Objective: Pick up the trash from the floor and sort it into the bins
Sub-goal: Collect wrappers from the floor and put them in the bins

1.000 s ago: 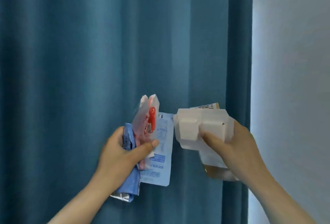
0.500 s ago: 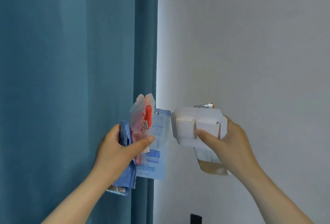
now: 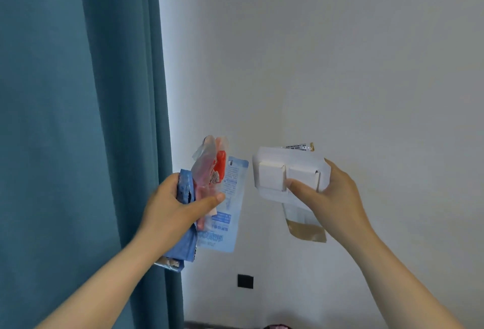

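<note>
Both hands are raised in front of the chest, apart and not touching.

Left hand (image 3: 172, 205): fingers curled, thumb pressed across the front of a fan of flat trash. It holds three pieces:
- a blue pouch (image 3: 186, 226), nearest the palm, with a silvery end poking out below the wrist
- a pink-and-red wrapper (image 3: 210, 168), sticking up highest
- a pale blue sachet (image 3: 231, 197) with printed text, on the outer side and hanging lowest

Right hand (image 3: 334, 195): closed on a flattened white carton (image 3: 282, 171), thumb on its front face and fingers behind. A tan packet (image 3: 306, 231) hangs below the carton in the same grip. A labelled strip (image 3: 298, 146) shows above the carton's top edge.

All the trash in view is held in the air. No bin is in frame.

Behind the left arm is a teal curtain (image 3: 78, 119). Behind the right arm is a plain pale wall (image 3: 353, 66), with a dark socket (image 3: 245, 281) low down.

Change from 0.5 s ago: both grips are the same. The curtain edge sits further left in the frame, so more wall shows. The socket was cut off at the bottom edge and is now fully in view, higher up. At 1.0 s ago the curtain covered most of the frame.
</note>
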A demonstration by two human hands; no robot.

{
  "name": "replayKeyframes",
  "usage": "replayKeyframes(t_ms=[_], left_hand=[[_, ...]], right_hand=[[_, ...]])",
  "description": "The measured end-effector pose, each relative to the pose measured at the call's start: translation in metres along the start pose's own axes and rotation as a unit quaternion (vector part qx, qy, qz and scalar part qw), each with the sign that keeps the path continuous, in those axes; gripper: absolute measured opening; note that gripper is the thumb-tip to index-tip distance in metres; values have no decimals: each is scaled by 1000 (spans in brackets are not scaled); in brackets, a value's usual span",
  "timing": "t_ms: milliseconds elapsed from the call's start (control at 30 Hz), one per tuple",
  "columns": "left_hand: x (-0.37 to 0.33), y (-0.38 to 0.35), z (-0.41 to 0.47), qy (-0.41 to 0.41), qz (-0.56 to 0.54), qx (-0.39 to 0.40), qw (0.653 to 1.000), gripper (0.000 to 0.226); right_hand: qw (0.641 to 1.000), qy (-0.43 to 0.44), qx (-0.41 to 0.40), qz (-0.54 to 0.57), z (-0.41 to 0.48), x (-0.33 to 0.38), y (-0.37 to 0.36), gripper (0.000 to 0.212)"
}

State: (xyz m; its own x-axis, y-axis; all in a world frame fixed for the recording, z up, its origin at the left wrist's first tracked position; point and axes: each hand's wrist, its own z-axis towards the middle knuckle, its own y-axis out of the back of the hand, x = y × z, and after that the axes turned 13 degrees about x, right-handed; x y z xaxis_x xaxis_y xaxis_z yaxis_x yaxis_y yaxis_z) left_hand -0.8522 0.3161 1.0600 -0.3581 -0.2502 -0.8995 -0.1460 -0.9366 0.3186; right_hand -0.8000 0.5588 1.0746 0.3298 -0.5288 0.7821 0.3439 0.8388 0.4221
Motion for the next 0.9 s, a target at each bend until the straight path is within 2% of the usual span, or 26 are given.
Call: replayKeyframes(t_ms=[200, 467, 800, 900], left_hand=[[58, -54, 34, 64, -17, 25, 997, 37], [144, -102, 75, 159, -44, 80, 983, 38], [280, -109, 141, 278, -54, 115, 952, 40], [298, -110, 146, 296, -66, 115, 946, 36]], right_hand=[[997, -69, 28, -14, 15, -82, 3, 35], [980, -182, 68, -47, 27, -177, -27, 34], [947, -278, 128, -95, 67, -283, -106, 32], [940, -299, 137, -97, 67, -301, -120, 31]])
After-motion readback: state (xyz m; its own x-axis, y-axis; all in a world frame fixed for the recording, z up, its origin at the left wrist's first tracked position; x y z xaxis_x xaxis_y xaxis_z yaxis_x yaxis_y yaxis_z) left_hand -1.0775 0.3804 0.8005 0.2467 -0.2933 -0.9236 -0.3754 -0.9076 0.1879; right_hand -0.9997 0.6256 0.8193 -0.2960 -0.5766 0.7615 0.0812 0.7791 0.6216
